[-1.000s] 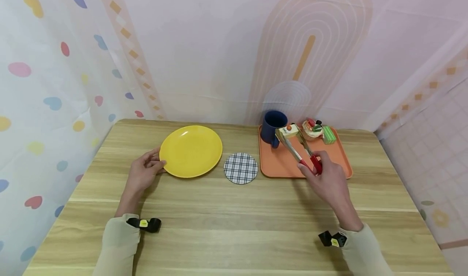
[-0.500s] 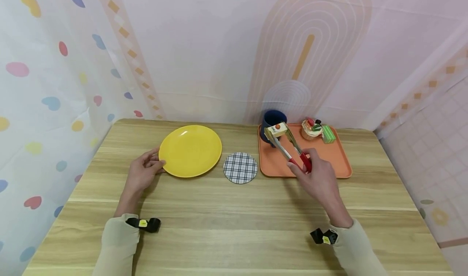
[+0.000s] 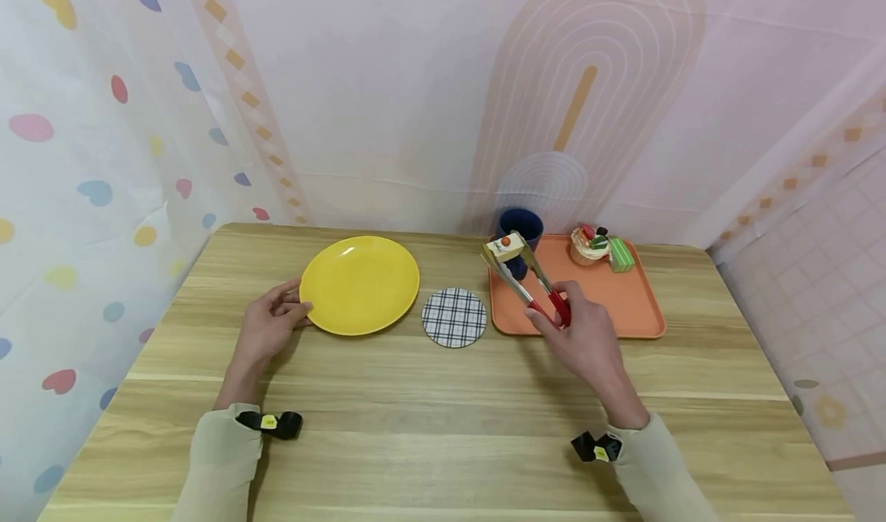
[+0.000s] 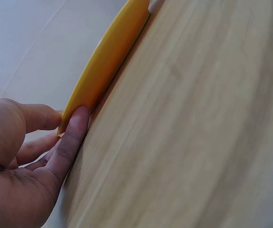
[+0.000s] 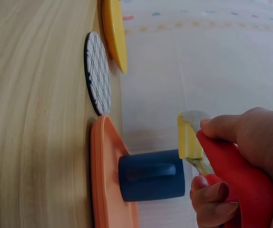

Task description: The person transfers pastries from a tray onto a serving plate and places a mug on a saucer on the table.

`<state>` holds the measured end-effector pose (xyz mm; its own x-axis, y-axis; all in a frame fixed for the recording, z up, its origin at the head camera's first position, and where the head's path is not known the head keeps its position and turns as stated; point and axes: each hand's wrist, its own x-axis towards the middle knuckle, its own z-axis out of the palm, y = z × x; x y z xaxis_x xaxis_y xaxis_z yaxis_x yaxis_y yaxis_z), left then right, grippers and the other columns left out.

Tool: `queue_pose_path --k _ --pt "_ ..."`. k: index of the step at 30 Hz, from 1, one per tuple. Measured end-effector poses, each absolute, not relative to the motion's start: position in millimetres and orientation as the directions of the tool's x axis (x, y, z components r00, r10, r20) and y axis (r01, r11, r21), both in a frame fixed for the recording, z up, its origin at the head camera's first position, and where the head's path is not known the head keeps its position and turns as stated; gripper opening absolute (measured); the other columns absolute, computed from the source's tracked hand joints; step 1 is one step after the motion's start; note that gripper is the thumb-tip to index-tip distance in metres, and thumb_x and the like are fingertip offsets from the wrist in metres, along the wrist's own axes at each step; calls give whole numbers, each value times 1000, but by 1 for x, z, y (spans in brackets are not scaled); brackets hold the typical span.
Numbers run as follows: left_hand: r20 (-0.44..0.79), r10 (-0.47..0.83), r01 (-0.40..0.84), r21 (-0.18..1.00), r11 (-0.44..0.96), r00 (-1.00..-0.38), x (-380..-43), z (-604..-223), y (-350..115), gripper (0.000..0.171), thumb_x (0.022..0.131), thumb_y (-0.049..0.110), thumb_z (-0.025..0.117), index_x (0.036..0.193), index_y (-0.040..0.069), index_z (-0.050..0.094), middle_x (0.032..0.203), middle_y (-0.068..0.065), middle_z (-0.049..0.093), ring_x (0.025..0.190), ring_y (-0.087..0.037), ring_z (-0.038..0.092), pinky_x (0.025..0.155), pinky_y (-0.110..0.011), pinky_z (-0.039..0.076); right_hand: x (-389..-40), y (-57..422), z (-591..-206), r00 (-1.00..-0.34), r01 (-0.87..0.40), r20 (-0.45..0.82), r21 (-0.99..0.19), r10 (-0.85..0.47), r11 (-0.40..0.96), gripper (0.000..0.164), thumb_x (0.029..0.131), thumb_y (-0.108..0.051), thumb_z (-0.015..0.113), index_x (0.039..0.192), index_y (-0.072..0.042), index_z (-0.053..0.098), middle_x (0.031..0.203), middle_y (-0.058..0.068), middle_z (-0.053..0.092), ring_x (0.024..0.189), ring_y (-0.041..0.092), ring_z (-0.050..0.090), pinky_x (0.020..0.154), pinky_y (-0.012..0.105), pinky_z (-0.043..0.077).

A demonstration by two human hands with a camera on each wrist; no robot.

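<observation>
My left hand [image 3: 266,328] pinches the near-left rim of a round yellow plate [image 3: 360,286]; in the left wrist view its fingers lie on both sides of the plate's edge [image 4: 105,61]. My right hand [image 3: 584,339] grips the red handles of metal tongs [image 3: 557,307]. Between the tongs' tips a small slice of cake [image 3: 505,248], pale yellow with an orange dot on top, is held in the air. It hangs in front of the dark blue mug [image 3: 522,222], above the left side of the orange tray [image 3: 630,307]. The right wrist view shows the slice's yellow layered side [image 5: 190,137].
A round checked coaster [image 3: 454,318] lies between plate and tray. At the back right of the tray sit a cupcake [image 3: 588,249] topped with fruit and a green striped cake piece [image 3: 621,255]. A patterned cloth wall [image 3: 388,122] rises behind the wooden table [image 3: 429,430].
My right hand has moved left with the tongs and the cake slice, from the right of the mug to its front left. My left hand and the plate have stayed put.
</observation>
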<state>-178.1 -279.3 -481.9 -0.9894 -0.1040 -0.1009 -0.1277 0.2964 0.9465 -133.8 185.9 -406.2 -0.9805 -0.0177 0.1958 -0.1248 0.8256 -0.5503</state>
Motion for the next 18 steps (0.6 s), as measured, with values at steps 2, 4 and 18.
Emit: queue_pose_path --k 2,4,18 --pt "-103 -107 -130 946 297 -989 -178 -482 -279 62 102 10 63 158 4 37 124 -16 58 88 6 66 80 -21 65 -135 184 -407 -979 -134 203 -552 -23 823 50 92 -41 77 122 -7 56 68 5 53 55 18 45 47 25 33" --pt "-104 -108 -132 945 299 -989 -178 -482 -279 62 102 11 63 158 4 37 125 -17 58 88 6 66 80 -21 65 -136 181 -408 -978 -140 206 -554 -28 821 50 92 -41 78 121 -7 57 68 5 53 55 18 45 47 25 33" --pt "-108 -104 -135 945 296 -989 -178 -482 -279 62 102 10 63 158 4 36 128 -21 57 88 7 66 81 -22 65 -141 161 -406 -974 -175 216 -563 -60 808 53 91 -42 78 124 -7 57 67 5 51 54 18 44 46 25 32"
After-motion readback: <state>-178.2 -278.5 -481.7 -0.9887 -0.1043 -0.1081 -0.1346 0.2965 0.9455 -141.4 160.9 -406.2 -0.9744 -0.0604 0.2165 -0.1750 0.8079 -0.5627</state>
